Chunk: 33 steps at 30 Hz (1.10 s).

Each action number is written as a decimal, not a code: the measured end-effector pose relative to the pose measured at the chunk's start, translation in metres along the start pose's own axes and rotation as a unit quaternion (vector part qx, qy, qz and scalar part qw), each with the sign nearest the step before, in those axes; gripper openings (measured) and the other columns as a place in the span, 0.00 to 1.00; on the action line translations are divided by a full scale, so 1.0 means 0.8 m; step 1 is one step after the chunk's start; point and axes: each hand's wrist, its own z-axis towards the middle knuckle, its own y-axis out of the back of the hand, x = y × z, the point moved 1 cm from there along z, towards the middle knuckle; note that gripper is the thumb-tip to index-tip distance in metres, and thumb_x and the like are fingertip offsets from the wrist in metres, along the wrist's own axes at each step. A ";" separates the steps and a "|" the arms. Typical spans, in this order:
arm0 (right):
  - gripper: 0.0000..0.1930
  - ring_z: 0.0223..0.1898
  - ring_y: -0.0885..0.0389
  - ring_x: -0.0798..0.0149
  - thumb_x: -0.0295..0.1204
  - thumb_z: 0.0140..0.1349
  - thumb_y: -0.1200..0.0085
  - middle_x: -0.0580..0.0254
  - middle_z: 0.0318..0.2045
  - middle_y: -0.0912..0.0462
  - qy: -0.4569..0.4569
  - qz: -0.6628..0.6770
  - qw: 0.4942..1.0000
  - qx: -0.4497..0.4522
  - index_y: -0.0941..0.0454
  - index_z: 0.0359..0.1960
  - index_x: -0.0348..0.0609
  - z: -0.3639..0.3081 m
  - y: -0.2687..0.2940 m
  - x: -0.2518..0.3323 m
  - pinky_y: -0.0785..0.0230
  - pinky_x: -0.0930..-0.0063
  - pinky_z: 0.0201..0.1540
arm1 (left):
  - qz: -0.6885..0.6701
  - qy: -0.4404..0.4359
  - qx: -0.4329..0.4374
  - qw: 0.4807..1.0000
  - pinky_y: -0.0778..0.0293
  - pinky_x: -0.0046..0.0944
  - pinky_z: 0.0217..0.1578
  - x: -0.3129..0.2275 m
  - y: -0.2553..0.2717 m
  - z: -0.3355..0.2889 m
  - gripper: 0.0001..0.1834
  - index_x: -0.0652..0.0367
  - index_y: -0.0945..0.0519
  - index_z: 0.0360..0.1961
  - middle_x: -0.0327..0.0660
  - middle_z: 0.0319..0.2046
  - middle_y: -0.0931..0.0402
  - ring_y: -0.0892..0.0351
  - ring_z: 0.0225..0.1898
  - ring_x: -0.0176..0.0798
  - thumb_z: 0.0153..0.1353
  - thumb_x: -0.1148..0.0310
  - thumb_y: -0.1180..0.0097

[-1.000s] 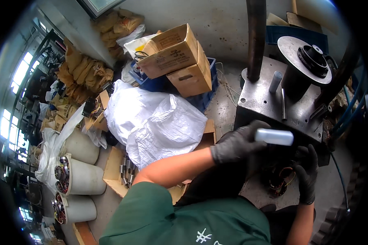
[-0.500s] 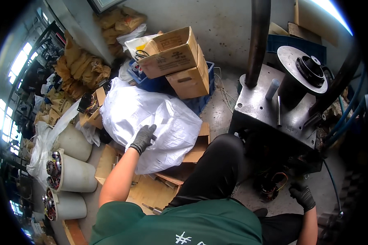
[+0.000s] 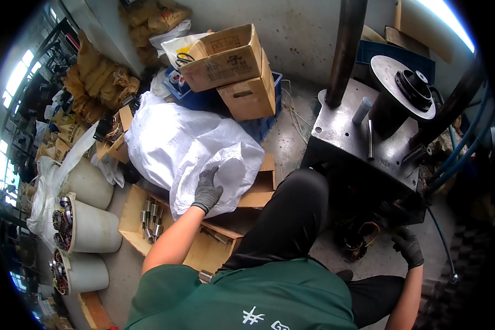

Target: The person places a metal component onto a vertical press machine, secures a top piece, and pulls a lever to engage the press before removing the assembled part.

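Note:
My left hand [image 3: 208, 191], in a dark grey glove, rests on a large white woven sack [image 3: 168, 135] with its fingers stretched out. Beside its fingertips the sack shows a rounded hollow [image 3: 231, 171]. My right hand [image 3: 408, 250], gloved alike, is low at the right by the foot of a metal press [image 3: 341, 121]. Its fingers are loosely bent and apart, and I see nothing in them. Left of it on the floor is a wired motor part [image 3: 357, 242], dark with red and yellow leads. Under the sack, a wooden box [image 3: 132, 212] holds several metal shafts [image 3: 153, 217].
Two cardboard boxes [image 3: 225, 60] are stacked on a blue crate [image 3: 264, 124] beyond the sack. White buckets [image 3: 96, 228] with wound motor parts stand at the left. Blue hoses [image 3: 462, 157] run beside the press. Brown sacks [image 3: 96, 82] are heaped at the back left.
My left hand has come down and nearer onto the sack, its fingers now pointing away. The sack's near part has folded, baring the shafts in the box. My right hand has shifted slightly.

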 end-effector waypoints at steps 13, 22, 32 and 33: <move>0.16 0.47 0.17 0.66 0.27 0.67 0.40 0.60 0.44 0.15 0.301 0.035 0.944 0.132 0.20 0.56 0.36 0.014 -0.175 0.321 0.24 0.71 0.52 | -0.033 0.177 -0.003 0.984 0.25 0.48 0.61 0.069 -0.005 0.072 0.34 0.56 0.24 0.62 0.57 0.53 0.17 0.20 0.58 0.59 0.50 0.69 0.32; 0.35 0.65 0.23 0.49 0.47 0.61 0.36 0.45 0.62 0.19 0.190 -0.103 0.888 0.406 0.25 0.69 0.47 0.141 -0.500 0.398 0.34 0.62 0.69 | -0.612 0.212 0.010 0.762 0.16 0.42 0.32 0.008 0.064 0.096 0.11 0.60 0.22 0.44 0.43 0.29 0.20 0.18 0.27 0.42 0.59 0.76 0.41; 0.32 0.58 0.17 0.48 0.49 0.58 0.35 0.44 0.55 0.14 0.192 -0.125 0.931 0.285 0.18 0.60 0.42 0.183 -0.573 0.382 0.28 0.61 0.63 | -0.731 0.151 -0.024 0.665 0.12 0.44 0.40 -0.072 0.133 0.075 0.11 0.57 0.23 0.45 0.45 0.32 0.17 0.13 0.33 0.45 0.62 0.76 0.38; 0.26 0.45 0.11 0.52 0.47 0.57 0.34 0.49 0.43 0.10 0.188 -0.118 0.943 0.246 0.13 0.49 0.38 0.172 -0.568 0.394 0.23 0.62 0.54 | -0.686 0.158 -0.082 0.706 0.12 0.43 0.41 -0.065 0.132 0.083 0.10 0.59 0.23 0.45 0.46 0.32 0.17 0.13 0.33 0.45 0.63 0.78 0.39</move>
